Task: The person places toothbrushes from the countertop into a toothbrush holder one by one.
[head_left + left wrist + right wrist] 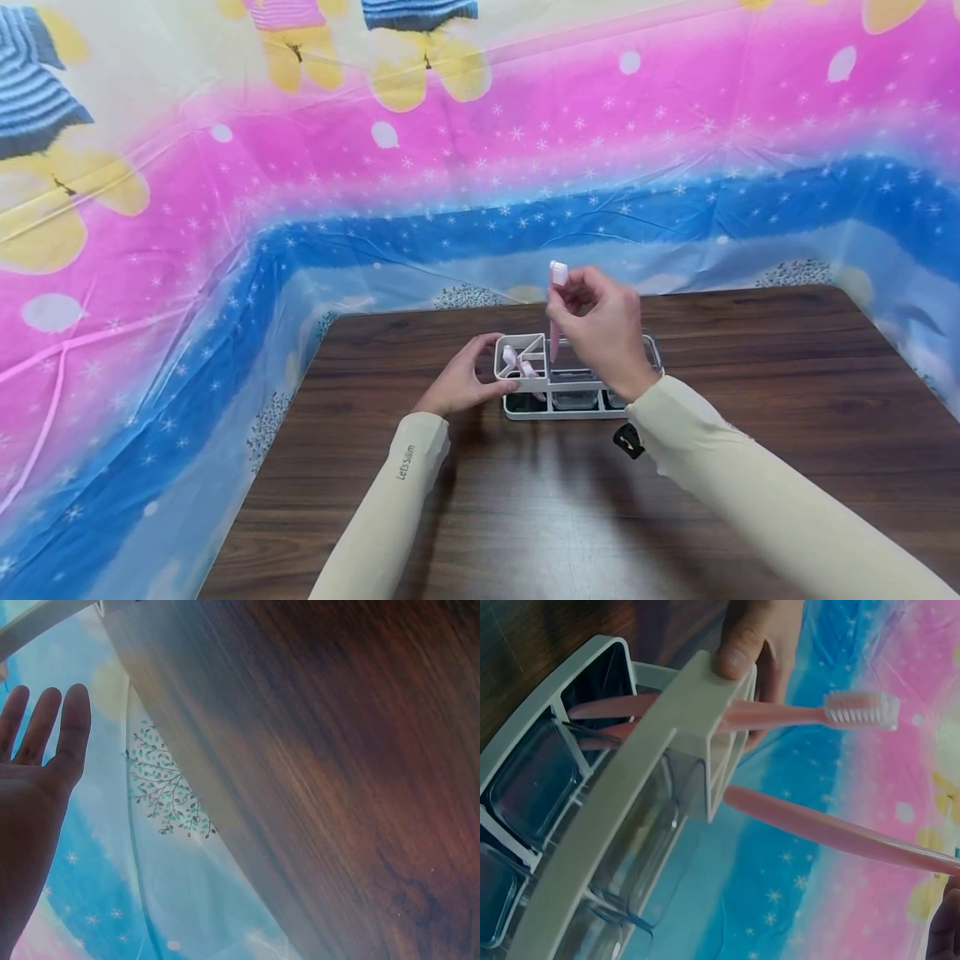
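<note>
A white toothbrush holder (577,386) with an upper frame and a lower base stands on the table. My left hand (465,379) grips its left end, thumb in front and fingers behind. Above the holder, my right hand (603,321) pinches a pink toothbrush (832,832) near its bristle end. That brush points handle down, and its lower tip is close to the slotted left section. Other pink toothbrushes (780,714) stand in this section with their handles reaching down to the base. In the left wrist view, several left fingers (73,735) extend straight.
Clear cups (574,400) sit in the holder's lower row. The brown wooden table (360,500) stretches around it. A small black item (628,442) shows under the right wrist. Behind the table hangs a pink and blue patterned cloth (525,158).
</note>
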`<state>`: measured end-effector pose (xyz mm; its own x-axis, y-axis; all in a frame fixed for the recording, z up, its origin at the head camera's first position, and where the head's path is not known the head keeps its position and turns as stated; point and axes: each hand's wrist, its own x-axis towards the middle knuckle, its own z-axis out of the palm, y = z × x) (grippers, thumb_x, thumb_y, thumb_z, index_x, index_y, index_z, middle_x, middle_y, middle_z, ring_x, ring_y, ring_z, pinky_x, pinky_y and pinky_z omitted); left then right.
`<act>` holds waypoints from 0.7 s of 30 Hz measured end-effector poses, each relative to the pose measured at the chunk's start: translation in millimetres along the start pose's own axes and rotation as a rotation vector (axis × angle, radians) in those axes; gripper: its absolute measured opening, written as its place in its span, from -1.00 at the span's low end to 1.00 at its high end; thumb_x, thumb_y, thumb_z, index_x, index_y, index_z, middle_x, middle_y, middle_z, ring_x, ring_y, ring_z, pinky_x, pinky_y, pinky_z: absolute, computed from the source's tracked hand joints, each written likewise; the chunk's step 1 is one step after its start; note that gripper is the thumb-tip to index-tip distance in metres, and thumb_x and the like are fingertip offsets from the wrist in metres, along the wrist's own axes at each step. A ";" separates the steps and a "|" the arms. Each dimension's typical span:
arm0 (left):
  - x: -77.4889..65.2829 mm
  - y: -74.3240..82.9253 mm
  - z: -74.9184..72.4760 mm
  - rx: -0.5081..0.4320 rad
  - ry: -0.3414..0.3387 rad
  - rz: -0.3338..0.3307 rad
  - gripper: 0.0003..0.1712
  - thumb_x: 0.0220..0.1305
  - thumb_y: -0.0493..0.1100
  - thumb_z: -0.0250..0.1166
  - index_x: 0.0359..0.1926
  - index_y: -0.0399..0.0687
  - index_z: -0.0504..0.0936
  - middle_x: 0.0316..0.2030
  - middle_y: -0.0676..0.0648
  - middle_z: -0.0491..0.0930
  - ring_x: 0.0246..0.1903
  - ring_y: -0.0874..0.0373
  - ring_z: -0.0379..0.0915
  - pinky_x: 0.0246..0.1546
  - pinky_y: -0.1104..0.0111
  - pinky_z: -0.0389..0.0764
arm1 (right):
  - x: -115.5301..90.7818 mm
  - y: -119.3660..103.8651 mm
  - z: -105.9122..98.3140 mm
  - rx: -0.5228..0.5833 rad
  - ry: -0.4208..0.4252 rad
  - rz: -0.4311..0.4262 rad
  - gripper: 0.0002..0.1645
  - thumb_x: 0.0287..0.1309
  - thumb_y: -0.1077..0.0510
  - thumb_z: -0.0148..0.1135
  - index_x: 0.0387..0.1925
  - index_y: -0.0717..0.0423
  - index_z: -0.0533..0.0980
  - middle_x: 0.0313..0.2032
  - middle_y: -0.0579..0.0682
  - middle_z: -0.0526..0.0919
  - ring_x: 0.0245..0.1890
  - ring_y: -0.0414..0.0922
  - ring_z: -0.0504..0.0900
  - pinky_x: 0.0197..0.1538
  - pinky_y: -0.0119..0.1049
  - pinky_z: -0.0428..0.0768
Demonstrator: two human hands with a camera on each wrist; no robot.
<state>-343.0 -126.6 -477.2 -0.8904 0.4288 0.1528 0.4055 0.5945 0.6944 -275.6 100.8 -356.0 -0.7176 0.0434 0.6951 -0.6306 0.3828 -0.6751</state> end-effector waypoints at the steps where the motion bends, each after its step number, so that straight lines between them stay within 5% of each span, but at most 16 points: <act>1: -0.1 0.2 -0.2 0.000 0.000 -0.001 -0.04 -0.08 0.27 0.44 0.33 0.19 0.25 0.26 0.07 0.27 0.19 0.10 0.25 0.09 0.11 0.38 | -0.6 1.1 1.7 -0.004 0.003 -0.007 -0.94 0.13 0.25 0.26 -0.32 0.16 0.56 -0.45 -0.11 0.62 -0.51 -0.25 0.54 -0.45 -0.41 0.52; 21: -0.8 -0.8 -0.2 -0.030 -0.008 -0.009 -0.03 -0.08 0.32 0.41 0.34 0.21 0.24 0.28 0.06 0.25 0.23 -0.03 0.23 0.10 0.03 0.35 | -14.2 18.5 22.1 -0.011 -0.058 -0.007 -0.91 0.15 0.27 0.26 -0.27 0.12 0.56 -0.43 -0.13 0.61 -0.48 -0.26 0.56 -0.44 -0.41 0.52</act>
<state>-342.6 -127.6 -477.7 -0.8920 0.4294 0.1412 0.3915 0.5776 0.7163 -283.5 86.9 -383.8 -0.7291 -0.0127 0.6842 -0.6329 0.3929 -0.6671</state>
